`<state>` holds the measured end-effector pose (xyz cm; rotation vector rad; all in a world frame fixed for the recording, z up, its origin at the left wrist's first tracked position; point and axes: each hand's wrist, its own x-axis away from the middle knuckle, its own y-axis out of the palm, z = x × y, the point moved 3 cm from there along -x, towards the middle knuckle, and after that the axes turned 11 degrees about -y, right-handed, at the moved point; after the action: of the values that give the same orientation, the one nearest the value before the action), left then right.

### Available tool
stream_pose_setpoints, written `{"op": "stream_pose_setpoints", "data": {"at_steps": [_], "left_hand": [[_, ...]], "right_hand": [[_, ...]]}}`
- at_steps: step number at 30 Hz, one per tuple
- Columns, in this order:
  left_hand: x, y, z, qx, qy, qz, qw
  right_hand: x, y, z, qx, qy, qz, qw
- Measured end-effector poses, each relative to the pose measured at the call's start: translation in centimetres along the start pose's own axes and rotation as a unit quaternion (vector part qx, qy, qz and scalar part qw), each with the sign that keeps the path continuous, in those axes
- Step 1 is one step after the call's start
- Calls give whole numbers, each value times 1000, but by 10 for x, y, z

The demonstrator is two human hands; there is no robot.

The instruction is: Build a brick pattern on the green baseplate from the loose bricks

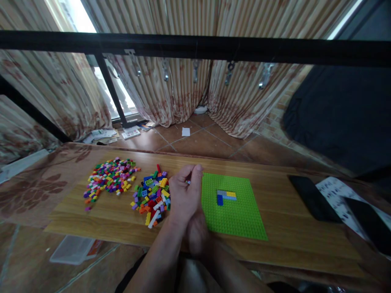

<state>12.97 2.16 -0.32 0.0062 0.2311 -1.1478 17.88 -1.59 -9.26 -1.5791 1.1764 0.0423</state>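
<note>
My left hand [185, 193] is raised over the wooden board, between a pile of mixed toy bricks [152, 195] and a green baseplate [235, 221]. Its fingers are curled in, with the thumb against them; whatever it may hold is hidden, with only a small pale speck near the fingertips. Tucked behind and below it is my right hand [198, 234], close to the baseplate's left edge, its fingers out of sight. Several bricks form a small angled shape on the baseplate: a dark blue brick [220, 200], yellow bricks [231, 194], and grey and light blue ones.
A second heap of smaller bricks [111, 175] lies farther left on the board. A black phone-like slab [314, 199], a printed sheet [331, 189] and another dark slab [368, 221] are at right. A clear plastic tub [71, 249] sits on the floor. A black rail [195, 47] crosses ahead.
</note>
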Motion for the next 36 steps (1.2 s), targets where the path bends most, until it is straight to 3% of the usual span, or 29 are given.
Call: {"op": "stream_pose_setpoints", "data": {"at_steps": [5,9,15,20,28,36], "left_hand": [[-1,-1,0,-24,7,-9,1000],[-1,4,-5,-42,4,-57,998],[4,17,-10,-145,21,-122,982],[7,27,-19,-231,10,-164,959],[7,35,-32,-359,-18,-231,904],[11,47,-43,-440,-46,-289,849]], "right_hand": [[5,-33,11,-113,32,73,990],[15,-53,19,-141,44,87,985],[37,-80,35,-133,113,101,979],[57,-101,64,-127,195,113,966],[89,-118,106,-154,334,67,928],[82,-115,99,-146,337,34,929]]}}
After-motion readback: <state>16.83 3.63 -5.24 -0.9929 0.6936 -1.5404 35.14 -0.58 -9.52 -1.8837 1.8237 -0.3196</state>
